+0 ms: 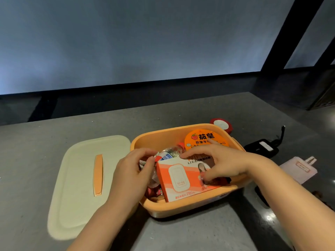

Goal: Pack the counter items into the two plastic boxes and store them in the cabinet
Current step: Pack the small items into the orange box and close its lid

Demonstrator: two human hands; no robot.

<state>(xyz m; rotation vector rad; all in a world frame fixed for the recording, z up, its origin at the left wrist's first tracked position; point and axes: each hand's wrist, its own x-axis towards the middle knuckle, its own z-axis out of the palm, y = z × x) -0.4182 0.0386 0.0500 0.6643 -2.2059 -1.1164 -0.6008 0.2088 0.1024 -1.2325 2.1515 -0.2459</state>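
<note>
A grey, matte table (36, 142) fills the near half of the scene, its far edge running from left to right and rising slightly to the right. Beyond it lies a darker grey ledge (163, 104). A black band (126, 87) borders the foot of a broad, pale blue-grey wall panel (126, 42) that spans the far side. At the far right a black post (293, 31) slants upward beside the panel, with glossy floor (322, 127) near it.
</note>
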